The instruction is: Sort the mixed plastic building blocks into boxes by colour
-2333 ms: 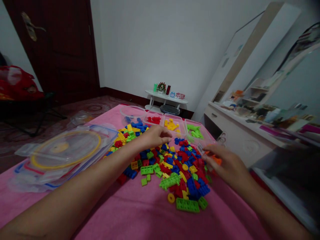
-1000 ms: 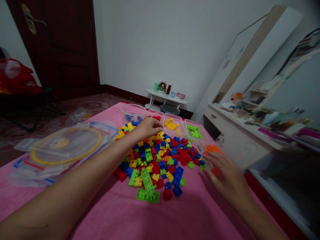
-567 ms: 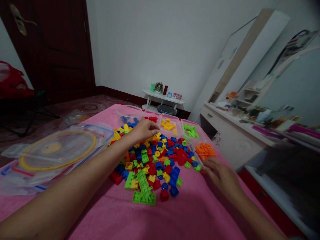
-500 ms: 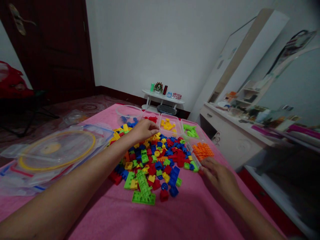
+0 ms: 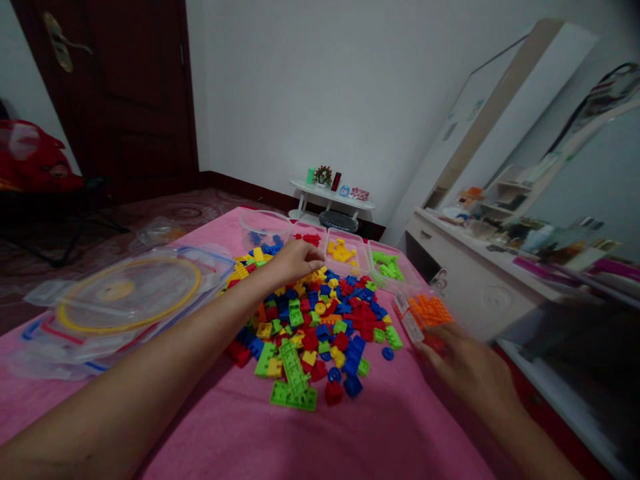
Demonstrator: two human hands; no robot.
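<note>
A heap of red, blue, yellow and green toy blocks (image 5: 320,327) lies on a pink cloth (image 5: 310,440). My left hand (image 5: 295,259) rests on the heap's far edge, fingers curled down onto the blocks; what they pinch is hidden. My right hand (image 5: 467,370) grips the near end of a clear box of orange blocks (image 5: 425,312), which is tilted at the heap's right side.
Behind the heap stand a round clear bowl with blue blocks (image 5: 261,228) and clear boxes of red (image 5: 307,237), yellow (image 5: 343,251) and green blocks (image 5: 389,265). Clear lids (image 5: 125,297) are stacked at the left. A white dresser (image 5: 465,280) stands close on the right.
The box of orange blocks has shifted right, away from the heap, and tipped up with my right hand on it. My left hand has stayed at the heap's far edge.
</note>
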